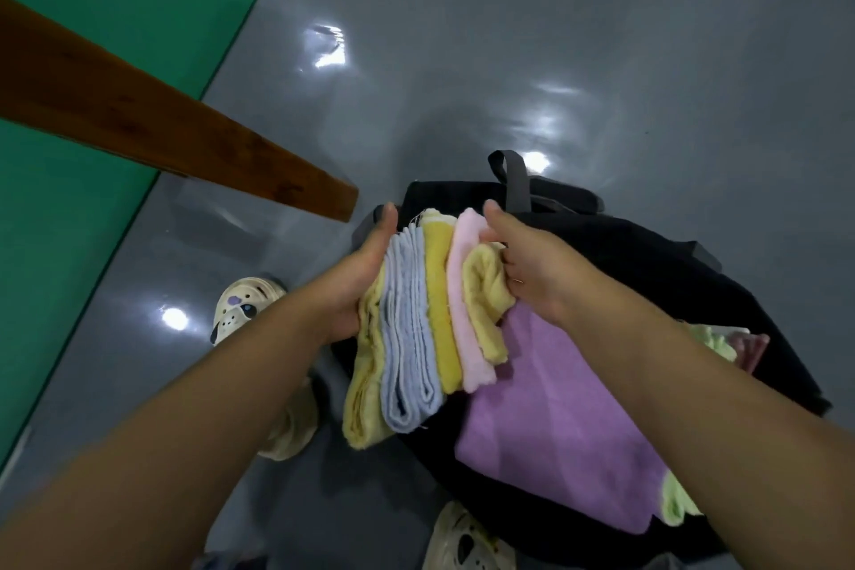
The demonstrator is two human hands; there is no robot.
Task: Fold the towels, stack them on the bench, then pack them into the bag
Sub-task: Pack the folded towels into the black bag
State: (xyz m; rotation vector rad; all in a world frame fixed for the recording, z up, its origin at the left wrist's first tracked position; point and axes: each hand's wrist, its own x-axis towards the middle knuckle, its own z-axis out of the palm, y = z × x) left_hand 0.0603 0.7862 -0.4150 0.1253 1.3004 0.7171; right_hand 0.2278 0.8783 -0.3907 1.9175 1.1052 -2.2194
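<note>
At frame centre, left hand [358, 278] and right hand [532, 266] clamp the folded towel stack [430, 324] from both sides above the black bag [647, 255]; soft and floppy, it likely needs squeezing at mid-height.

A glossy grey floor [509, 60] is carrying an open black bag [647, 255], which is sitting directly on it beside a green floor strip [92, 37]. A bare brown wooden bench [139, 120] is reaching in from the left.

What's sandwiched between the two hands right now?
Head view: a stack of folded towels on edge, clamped between left hand and right hand, above the black bag.
</note>
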